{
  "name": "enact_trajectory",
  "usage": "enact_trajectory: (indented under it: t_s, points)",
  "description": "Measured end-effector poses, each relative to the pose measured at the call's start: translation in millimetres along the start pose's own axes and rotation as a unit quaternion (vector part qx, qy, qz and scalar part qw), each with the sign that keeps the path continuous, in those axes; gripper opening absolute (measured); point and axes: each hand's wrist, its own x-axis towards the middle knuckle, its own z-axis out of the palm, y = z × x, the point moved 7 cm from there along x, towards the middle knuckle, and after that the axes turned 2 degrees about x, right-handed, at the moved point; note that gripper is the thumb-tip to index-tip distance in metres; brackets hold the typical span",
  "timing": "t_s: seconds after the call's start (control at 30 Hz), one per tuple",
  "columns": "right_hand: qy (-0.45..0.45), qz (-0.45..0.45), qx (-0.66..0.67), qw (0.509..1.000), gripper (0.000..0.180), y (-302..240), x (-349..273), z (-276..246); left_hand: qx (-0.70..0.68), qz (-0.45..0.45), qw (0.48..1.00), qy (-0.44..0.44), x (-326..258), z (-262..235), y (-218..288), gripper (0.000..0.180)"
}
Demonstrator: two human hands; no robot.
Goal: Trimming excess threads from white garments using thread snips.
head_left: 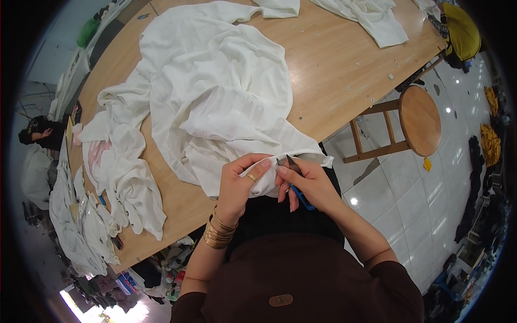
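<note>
A large white garment (221,70) lies rumpled across the wooden table and hangs over its near edge toward me. My left hand (245,177), with a ring and bracelets, pinches the garment's edge between thumb and fingers. Close beside it, my right hand (301,180) holds small thread snips (293,165), their dark blades pointing up and slightly apart at the cloth edge. The blue handle of the snips shows below the right palm. The fingertips of both hands nearly meet at the fabric, and folds partly hide what lies between them.
More white garments lie on the table (323,70), one with a pinkish patch (98,156) at the left, another (371,19) at the far right. A round wooden stool (420,121) stands on the tiled floor. Another person (40,132) is at the far left. Dark cloth heaps line the right.
</note>
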Motion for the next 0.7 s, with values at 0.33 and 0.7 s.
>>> enact_trajectory:
  t_s: [0.33,0.7]
  points:
    - [-0.018,0.038,0.012,0.999,0.032,-4.1,6.1,-4.7,0.027,0.011,1.0,0.006,5.2,-0.8,3.3,0.016]
    - [0.04,-0.044,-0.102,0.993,0.029,15.1,10.6,-15.6,0.085,0.058,0.994,0.039,0.6,-5.2,0.3,0.015]
